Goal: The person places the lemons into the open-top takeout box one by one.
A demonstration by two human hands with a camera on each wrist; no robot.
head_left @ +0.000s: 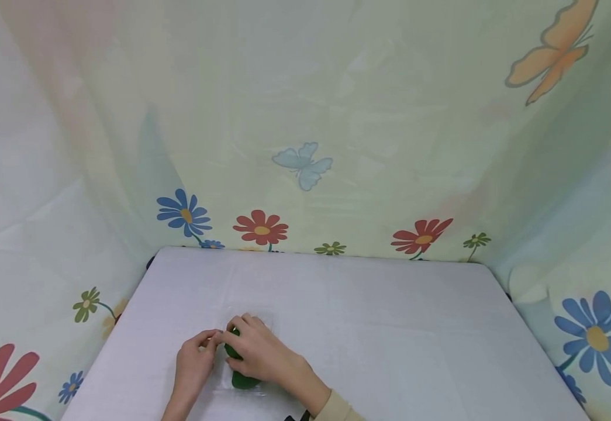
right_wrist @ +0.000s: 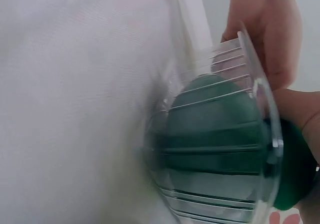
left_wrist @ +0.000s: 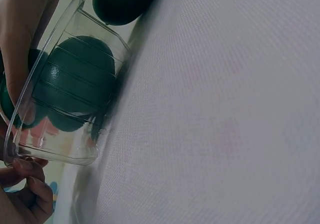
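A clear, ribbed plastic container (left_wrist: 55, 156) sits on the white table, with dark green, smooth, rounded things (left_wrist: 82, 77) inside. My right hand (head_left: 263, 354) reaches over it from the right, its fingers curled round one dark green piece (right_wrist: 296, 166). Another dark green piece (head_left: 244, 380) shows below that hand in the head view. At the container's far left corner, my left hand (head_left: 196, 359) pinches the rim, thumb and fingertips together, close to the right hand's fingertips. In the left wrist view the left hand (left_wrist: 30, 191) lies just under the container's corner.
A further dark green rounded thing (left_wrist: 125, 2) appears beyond the container in the left wrist view. The white cloth-covered table (head_left: 389, 339) extends to the right and behind. Fabric walls with printed flowers and butterflies (head_left: 305, 165) enclose its back and sides.
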